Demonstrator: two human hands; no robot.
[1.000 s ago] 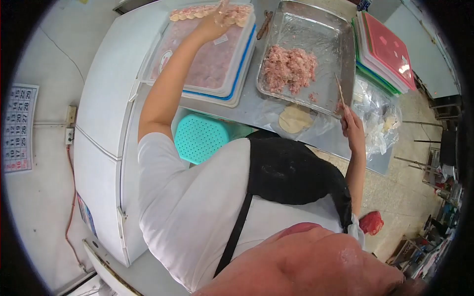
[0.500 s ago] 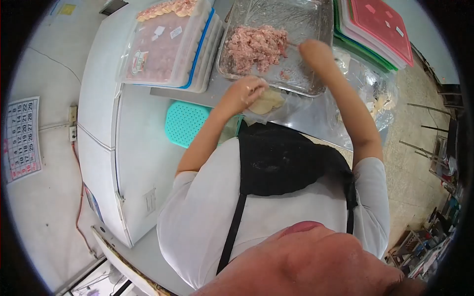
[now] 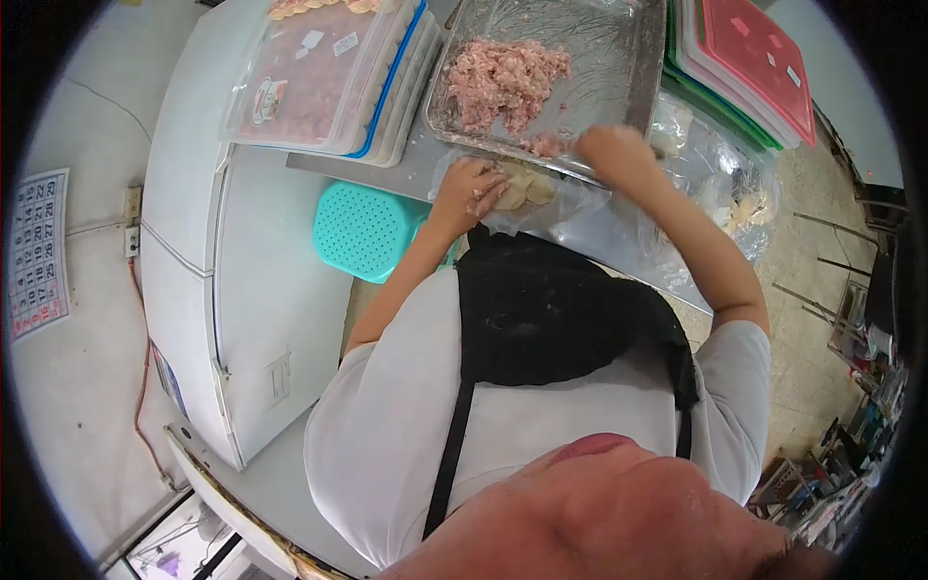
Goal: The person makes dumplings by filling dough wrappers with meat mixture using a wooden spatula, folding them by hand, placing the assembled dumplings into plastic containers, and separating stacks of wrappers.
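My left hand (image 3: 468,196), with bits of dough or filling on its fingers, is curled at the left edge of round, pale dough wrappers (image 3: 530,188), pinching at one. The wrappers lie on clear plastic in front of a metal tray (image 3: 604,97). Minced meat (image 3: 503,81) is heaped in the tray's left part. My right hand (image 3: 615,155) is a blurred fist over the tray's near edge. The thin stick seen in it earlier is mostly hidden now. A small smear of meat (image 3: 544,145) lies just left of this fist.
Stacked plastic boxes (image 3: 324,82), the top one holding a row of filled dumplings (image 3: 324,8), stand at the left. A turquoise perforated stool (image 3: 362,230) is below the table edge. Coloured lids (image 3: 759,63) are stacked right of the tray, above crumpled plastic bags (image 3: 720,184).
My left hand has come from the dumpling box to the wrappers. My right hand has moved from the tray's right edge to its near edge. The view has shifted.
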